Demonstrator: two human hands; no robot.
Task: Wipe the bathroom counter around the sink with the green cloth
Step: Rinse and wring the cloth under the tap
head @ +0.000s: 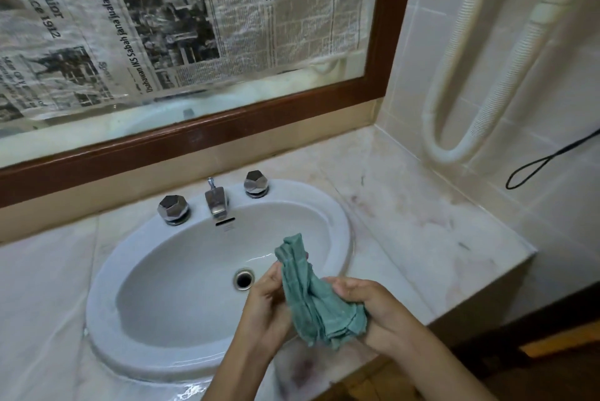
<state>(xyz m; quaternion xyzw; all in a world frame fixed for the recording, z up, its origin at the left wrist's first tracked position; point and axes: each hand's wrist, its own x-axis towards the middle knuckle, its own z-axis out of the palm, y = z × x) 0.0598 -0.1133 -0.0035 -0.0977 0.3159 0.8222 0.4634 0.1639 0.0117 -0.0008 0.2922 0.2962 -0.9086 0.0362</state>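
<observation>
The green cloth [316,298] is bunched up in the air over the right front of the white oval sink [136,348]. My left hand [264,309] grips its left side and my right hand [380,316] grips its lower right, fingers curled round the folds. The cloth's top end sticks up above both hands. The marble counter [415,215] surrounds the sink, with stains and marks on its right part. The cloth touches neither the counter nor the basin.
A chrome tap [216,201] stands between two faceted knobs [173,207] [256,183] at the sink's back. A wood-framed mirror [201,134] covered in newspaper hangs behind. A white ribbed hose [454,128] and a black cord [539,167] hang on the tiled right wall.
</observation>
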